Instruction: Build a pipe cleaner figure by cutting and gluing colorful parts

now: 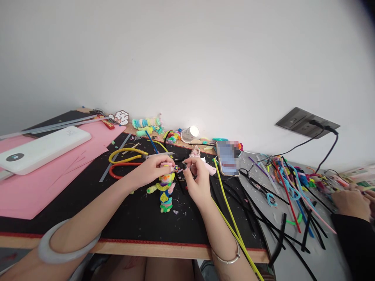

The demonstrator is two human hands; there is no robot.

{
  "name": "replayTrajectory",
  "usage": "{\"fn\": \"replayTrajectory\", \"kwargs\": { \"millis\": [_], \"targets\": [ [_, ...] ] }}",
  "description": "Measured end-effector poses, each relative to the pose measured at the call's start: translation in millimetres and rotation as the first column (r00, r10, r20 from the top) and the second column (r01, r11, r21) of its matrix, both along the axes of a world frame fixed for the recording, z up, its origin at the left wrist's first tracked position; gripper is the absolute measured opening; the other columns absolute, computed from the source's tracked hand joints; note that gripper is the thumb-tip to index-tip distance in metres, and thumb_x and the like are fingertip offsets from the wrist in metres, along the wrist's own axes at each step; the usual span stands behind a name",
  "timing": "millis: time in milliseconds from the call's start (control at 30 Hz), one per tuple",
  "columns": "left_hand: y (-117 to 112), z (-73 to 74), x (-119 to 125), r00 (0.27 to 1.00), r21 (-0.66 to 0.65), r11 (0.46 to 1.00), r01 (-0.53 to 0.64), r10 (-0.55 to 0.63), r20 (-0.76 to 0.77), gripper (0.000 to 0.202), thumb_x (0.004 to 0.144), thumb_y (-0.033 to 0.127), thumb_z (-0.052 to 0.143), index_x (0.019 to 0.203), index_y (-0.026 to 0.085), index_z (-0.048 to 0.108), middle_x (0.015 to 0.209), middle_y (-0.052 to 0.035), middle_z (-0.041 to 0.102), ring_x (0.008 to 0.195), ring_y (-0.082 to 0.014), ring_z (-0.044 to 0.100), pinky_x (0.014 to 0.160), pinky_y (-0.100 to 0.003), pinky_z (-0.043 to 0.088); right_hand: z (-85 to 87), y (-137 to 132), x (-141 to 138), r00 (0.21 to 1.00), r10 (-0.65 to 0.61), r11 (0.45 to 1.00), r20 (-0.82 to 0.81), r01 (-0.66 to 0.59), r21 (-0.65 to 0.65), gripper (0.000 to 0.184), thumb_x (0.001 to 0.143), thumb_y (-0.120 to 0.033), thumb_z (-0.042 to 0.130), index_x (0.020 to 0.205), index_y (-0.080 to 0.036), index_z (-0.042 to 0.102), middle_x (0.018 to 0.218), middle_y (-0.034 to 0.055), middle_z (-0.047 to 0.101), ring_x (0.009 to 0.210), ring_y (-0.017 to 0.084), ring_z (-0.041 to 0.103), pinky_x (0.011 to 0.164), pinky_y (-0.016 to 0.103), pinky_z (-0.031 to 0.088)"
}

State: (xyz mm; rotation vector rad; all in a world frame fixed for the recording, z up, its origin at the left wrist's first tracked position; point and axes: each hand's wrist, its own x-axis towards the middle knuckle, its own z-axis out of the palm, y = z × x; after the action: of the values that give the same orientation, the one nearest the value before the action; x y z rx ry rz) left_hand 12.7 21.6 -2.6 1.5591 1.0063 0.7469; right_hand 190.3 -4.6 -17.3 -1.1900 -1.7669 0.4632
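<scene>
A colourful fuzzy doll [165, 192], seemingly made of pipe cleaners, hangs upright over the black mat. It has a yellow collar, a blue middle and green feet. My left hand [152, 169] is closed around the top of its head, which the fingers partly cover. Just to the right, my right hand [198, 180] pinches a small dark piece [184, 166] between thumb and fingers, too small to name. A slight gap separates it from the doll's head. Scissors [129, 155] with one yellow and one red handle lie behind my left hand, blades pointing right.
A phone [227, 159] leans near the wall beside a paper cup [190, 134]. Pink sheets [88, 152] and a white device [49, 148] lie at left. Yellow pipe cleaners [227, 199] and black strips [263, 218] spread rightward. A co-worker's hand [351, 203] is at far right.
</scene>
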Motion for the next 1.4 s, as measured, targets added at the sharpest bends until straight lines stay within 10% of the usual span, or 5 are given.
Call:
{"fn": "replayTrajectory", "kwargs": {
  "millis": [1400],
  "targets": [
    [-4.3, 6.0, 0.5, 0.998, 0.003, 0.999, 0.048, -0.049, 0.047, 0.012, 0.077, 0.027, 0.052, 0.082, 0.016, 0.055, 0.062, 0.0038, 0.045, 0.053, -0.0100, 0.045, 0.053, -0.024, 0.034, -1.6, 2.2, -3.5, 0.998, 0.068, 0.991, 0.011, -0.066, -0.115, 0.011, 0.081, -0.020, 0.049, 0.089, -0.016, 0.055, 0.078, 0.0016, 0.051, 0.069, 0.013, 0.046, 0.061, 0.026, 0.037]
  ]
}}
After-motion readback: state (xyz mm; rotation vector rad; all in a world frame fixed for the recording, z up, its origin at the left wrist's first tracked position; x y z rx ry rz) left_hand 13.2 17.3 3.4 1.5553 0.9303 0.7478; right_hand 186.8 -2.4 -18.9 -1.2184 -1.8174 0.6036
